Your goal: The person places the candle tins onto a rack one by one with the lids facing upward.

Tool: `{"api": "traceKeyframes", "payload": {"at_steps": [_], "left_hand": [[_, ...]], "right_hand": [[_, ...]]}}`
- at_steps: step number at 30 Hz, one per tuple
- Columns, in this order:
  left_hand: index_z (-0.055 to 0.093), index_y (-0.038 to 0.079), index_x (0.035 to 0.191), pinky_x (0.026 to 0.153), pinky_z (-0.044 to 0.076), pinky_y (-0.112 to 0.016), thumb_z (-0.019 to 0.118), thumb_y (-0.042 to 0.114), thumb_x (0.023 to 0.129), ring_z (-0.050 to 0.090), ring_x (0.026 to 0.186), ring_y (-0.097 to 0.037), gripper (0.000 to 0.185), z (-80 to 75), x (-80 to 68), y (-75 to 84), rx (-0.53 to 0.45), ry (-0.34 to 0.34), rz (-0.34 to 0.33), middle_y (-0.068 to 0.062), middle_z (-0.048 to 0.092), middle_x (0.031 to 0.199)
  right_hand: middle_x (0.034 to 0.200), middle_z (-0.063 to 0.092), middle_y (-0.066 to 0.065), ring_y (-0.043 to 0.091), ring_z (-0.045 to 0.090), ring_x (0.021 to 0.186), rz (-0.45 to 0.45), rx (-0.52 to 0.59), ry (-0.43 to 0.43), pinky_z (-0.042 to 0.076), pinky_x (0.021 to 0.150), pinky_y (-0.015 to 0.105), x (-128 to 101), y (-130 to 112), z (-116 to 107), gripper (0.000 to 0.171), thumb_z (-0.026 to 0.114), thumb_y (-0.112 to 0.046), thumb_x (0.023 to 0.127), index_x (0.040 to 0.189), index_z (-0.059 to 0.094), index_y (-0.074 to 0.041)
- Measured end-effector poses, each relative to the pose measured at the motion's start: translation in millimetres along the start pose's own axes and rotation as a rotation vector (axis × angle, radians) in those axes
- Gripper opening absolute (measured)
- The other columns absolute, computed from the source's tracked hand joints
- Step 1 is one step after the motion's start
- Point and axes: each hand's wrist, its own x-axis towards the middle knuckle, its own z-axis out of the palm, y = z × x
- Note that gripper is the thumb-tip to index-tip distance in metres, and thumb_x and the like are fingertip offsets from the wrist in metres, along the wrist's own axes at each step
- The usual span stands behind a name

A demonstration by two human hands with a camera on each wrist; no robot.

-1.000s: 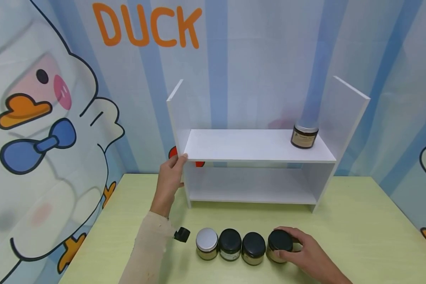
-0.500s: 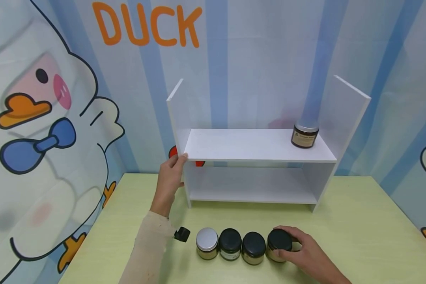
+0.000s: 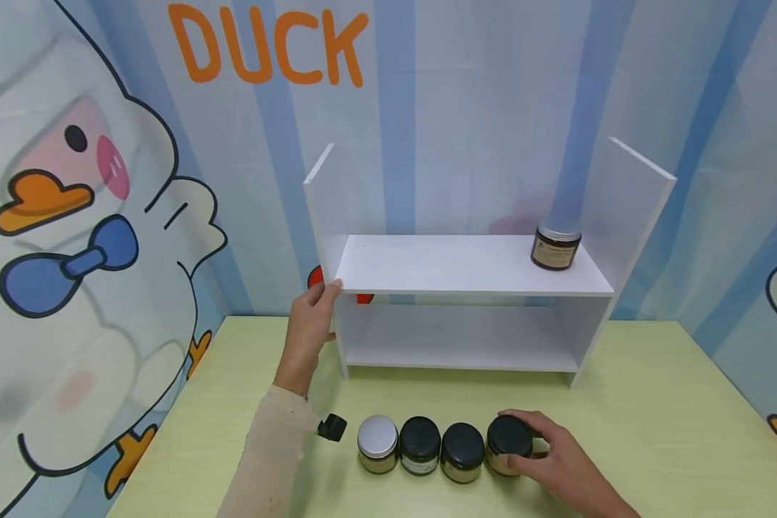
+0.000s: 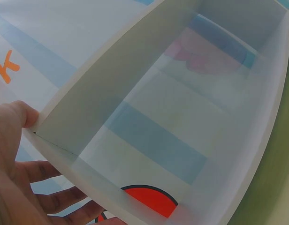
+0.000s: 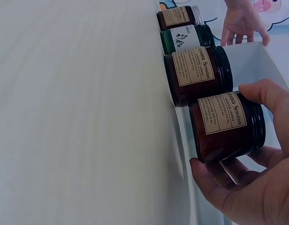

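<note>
My left hand point(image 3: 307, 324) grips the left side panel of a white two-tier shelf point(image 3: 473, 266), its thumb at the front edge and its fingers on the outer face point(image 4: 46, 168). At the right end of a row of jars, my right hand point(image 3: 557, 453) holds a black-lidded scented candle point(image 3: 509, 435) between thumb and fingers. In the right wrist view this amber scented candle point(image 5: 223, 122) bears a tan label. To its left stand two more black-lidded candles point(image 3: 462, 446) point(image 3: 420, 439) and a silver-lidded one point(image 3: 378, 437).
Another candle jar point(image 3: 555, 248) with a silver lid stands at the right end of the upper shelf board. Behind the pale green table point(image 3: 673, 417) hangs a blue striped backdrop point(image 3: 473, 108) with a printed duck. A small black object point(image 3: 332, 427) sits at the left sleeve.
The right hand and the candle it holds have shifted very slightly left. The left hand and the shelf have stayed in place.
</note>
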Motion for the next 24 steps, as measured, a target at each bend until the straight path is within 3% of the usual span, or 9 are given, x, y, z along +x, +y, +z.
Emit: {"api": "traceKeyframes", "payload": {"at_steps": [11, 24], "left_hand": [[0.049, 0.019, 0.152, 0.094, 0.054, -0.057, 0.053, 0.060, 0.098, 0.046, 0.136, -0.030, 0.067, 0.3, -0.9, -0.7, 0.003, 0.010, 0.034, -0.006, 0.048, 0.152], [0.048, 0.020, 0.152, 0.094, 0.054, -0.056, 0.053, 0.061, 0.098, 0.046, 0.135, -0.027, 0.068, -0.4, 0.5, -1.4, -0.004, -0.001, 0.024, -0.004, 0.049, 0.151]], "right_hand": [[0.135, 0.058, 0.016, 0.033, 0.057, 0.123, -0.024, 0.055, -0.027, 0.057, 0.084, 0.031, 0.7, 2.5, -1.1, 0.059, 0.081, -0.022, 0.087, 0.140, 0.059, -0.010], [0.134, 0.058, 0.015, 0.032, 0.057, 0.123, -0.004, 0.056, -0.024, 0.057, 0.084, 0.035, 1.6, -0.2, 0.9, 0.059, 0.081, -0.023, 0.087, 0.140, 0.059, -0.009]]}}
